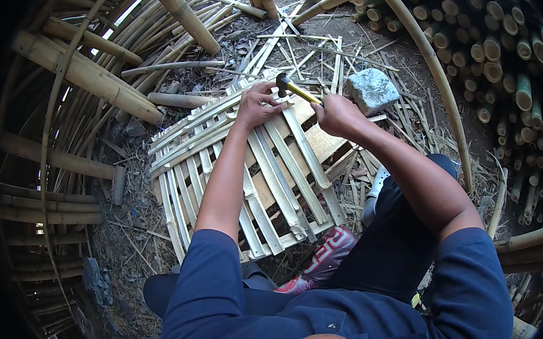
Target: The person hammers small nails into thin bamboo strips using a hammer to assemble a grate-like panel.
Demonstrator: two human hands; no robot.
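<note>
A hammer with a dark head and a yellow-and-black handle is in my right hand, the fingers wrapped round its grip. Its head is between the fingers and thumb of my left hand, close over the far end of a bamboo slat. My left hand is closed in a pinch; what it holds, if anything, is too small to make out. Under both hands lies a panel of split bamboo slats, crossed by longer strips at the left. Part of a flat wooden board shows beneath the slats.
A pale stone block sits just beyond my right hand. Stacked bamboo poles fill the far right. Thick bamboo poles and curved strips stand at the left. Loose bamboo offcuts litter the ground. A printed red-and-grey bag lies by my leg.
</note>
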